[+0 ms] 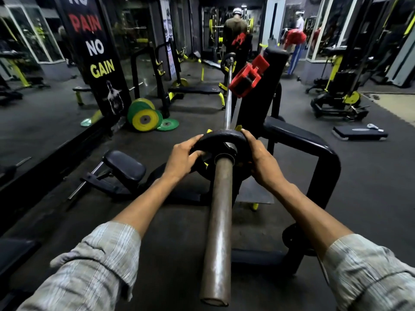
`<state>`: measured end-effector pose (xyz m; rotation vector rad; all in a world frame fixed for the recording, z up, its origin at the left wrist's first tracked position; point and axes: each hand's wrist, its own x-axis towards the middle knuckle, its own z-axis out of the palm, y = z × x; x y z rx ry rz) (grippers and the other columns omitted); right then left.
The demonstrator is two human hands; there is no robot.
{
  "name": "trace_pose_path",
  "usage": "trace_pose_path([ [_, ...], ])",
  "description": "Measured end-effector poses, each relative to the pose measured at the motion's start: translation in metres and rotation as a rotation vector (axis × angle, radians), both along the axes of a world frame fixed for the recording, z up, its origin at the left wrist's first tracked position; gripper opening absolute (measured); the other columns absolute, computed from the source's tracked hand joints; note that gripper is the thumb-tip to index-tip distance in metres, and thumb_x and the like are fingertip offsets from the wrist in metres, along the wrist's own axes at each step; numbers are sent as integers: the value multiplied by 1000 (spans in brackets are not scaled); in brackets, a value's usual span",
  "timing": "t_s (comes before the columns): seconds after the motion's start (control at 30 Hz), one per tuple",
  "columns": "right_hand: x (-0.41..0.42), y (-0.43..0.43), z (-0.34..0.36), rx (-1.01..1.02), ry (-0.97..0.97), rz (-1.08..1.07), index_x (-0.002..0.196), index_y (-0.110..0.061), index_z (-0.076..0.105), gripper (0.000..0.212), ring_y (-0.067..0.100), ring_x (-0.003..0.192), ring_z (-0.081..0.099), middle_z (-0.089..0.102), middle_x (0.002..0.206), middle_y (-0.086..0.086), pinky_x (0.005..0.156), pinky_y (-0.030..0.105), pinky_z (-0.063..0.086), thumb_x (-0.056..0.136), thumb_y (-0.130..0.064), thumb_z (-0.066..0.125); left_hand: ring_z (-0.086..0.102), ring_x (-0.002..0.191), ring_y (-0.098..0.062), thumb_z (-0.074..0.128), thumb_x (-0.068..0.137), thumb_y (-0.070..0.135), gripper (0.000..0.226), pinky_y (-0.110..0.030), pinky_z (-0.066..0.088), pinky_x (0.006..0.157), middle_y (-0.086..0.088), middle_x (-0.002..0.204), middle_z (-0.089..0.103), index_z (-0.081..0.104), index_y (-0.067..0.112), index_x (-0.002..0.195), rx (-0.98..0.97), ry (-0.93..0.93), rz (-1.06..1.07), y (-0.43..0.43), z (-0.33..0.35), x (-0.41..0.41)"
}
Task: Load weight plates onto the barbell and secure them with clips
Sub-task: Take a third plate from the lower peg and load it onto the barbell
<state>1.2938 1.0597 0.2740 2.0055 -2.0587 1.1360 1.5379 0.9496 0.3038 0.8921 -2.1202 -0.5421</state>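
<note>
A black plate (221, 140) sits on the barbell (219, 221) sleeve at centre frame. The left hand (182, 159) grips its rim at nine o'clock, the right hand (258, 160) at three, likely to push it square. A red clip (248, 77) waits at twelve o'clock.

A tall black banner (95, 52) reads NO PAIN NO GAIN. At its foot lean yellow and green discs (143, 114); just beyond them a flat bench (194, 89). Far past it stands a person (235, 30), back turned.
</note>
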Motion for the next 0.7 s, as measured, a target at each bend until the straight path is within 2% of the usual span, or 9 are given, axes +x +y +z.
trace_pose_path([
  [0.13,2,5,-1,23,-19,10,161,-53,5,111,27,119,66,44,152,-7,89,37,59,86,-12,76,65,123,-16,74,86,4,54,-21,44,108,-6,131,70,62,10,139,4,-12,17,2,-3,2],
  [0.27,11,18,13,54,34,-24,161,-53,-1,107,33,114,67,47,150,2,82,49,61,92,-15,71,63,128,-22,76,89,16,58,-39,48,109,-7,137,68,58,13,144,35,-100,71,16,10,5],
  [0.33,17,29,24,75,100,-46,162,-48,-1,98,35,120,64,44,154,4,76,50,60,96,-29,69,58,133,-22,77,89,30,66,-41,47,110,-6,144,62,53,13,148,5,-163,86,28,19,10],
  [0.47,35,64,47,117,150,-87,164,-39,9,84,32,147,42,32,165,7,92,56,56,98,-52,59,51,140,-19,72,91,45,71,-41,47,110,-2,152,53,46,17,152,-172,-295,50,63,34,32],
  [0.57,52,97,64,123,176,-94,164,-32,17,82,31,151,36,29,168,8,104,53,51,97,-58,57,48,142,-19,68,93,49,71,-40,46,112,-2,155,49,44,20,153,-322,-374,6,94,48,50],
  [0.7,68,151,78,131,222,-122,162,-27,27,80,29,151,36,30,168,7,108,48,48,96,-62,56,46,143,-21,65,94,52,71,-40,39,118,-4,156,48,44,19,153,-444,-420,-57,141,65,62],
])
